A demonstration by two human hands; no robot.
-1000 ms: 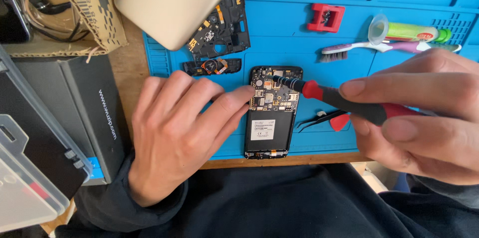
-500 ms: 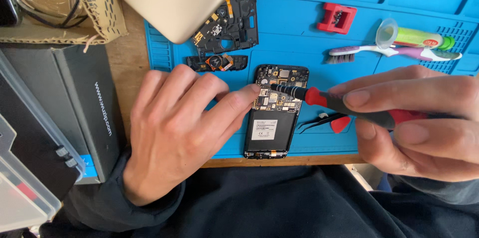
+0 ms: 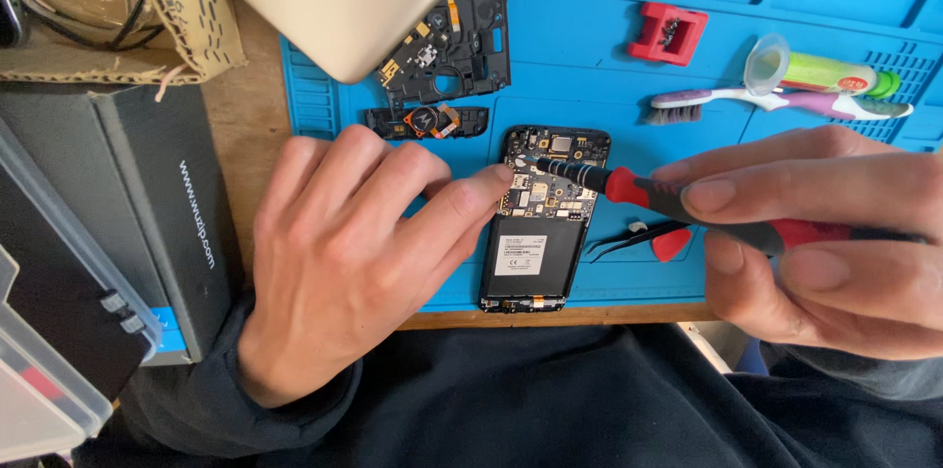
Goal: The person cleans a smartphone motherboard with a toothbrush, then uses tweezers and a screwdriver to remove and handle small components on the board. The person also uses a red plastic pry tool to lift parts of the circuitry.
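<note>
Head view: opened phone [image 3: 538, 222] near desk's front edge, circuit board bared; left hand [image 3: 354, 252] flat, steadying; right hand [image 3: 825, 232] gripping screwdriver [image 3: 678, 198].

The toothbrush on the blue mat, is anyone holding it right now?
No. The toothbrush lies untouched on the blue mat, while the right hand grips a red-handled screwdriver over the opened phone.

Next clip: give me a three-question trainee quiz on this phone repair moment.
1. True or false: the right hand holds a red-and-black screwdriver.
2. The left hand touches which edge of the opened phone? A) its left edge B) its bottom edge
3. What lies just right of the phone, partly under the screwdriver?

Key: 1 true. 2 A. 3 black tweezers on the blue mat.
</note>
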